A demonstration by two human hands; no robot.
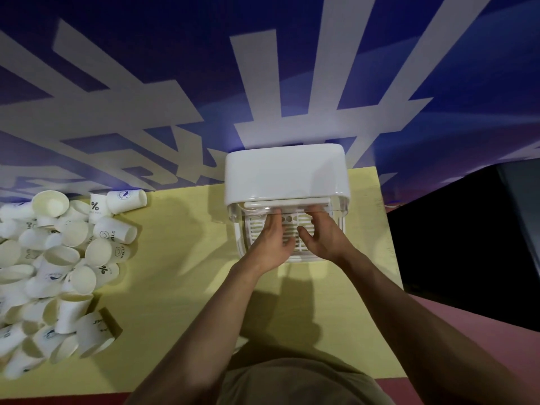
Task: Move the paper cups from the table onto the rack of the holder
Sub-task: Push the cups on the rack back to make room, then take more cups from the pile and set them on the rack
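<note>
Both my hands, left hand (273,239) and right hand (323,236), rest flat-fingered, holding nothing, on the holder's rack (295,229); the paper cups (62,258) lie heaped well off to my left, nearer the left hand

Dim overhead light, hard shadows, fisheye-bent edges

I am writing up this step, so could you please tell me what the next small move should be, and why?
Probably draw one hand back toward the paper cups. Both the left hand and right hand reach into the holder over its rack, which shows no cups, and neither hand appears to hold one; the pile lies on the table to the left.
</note>
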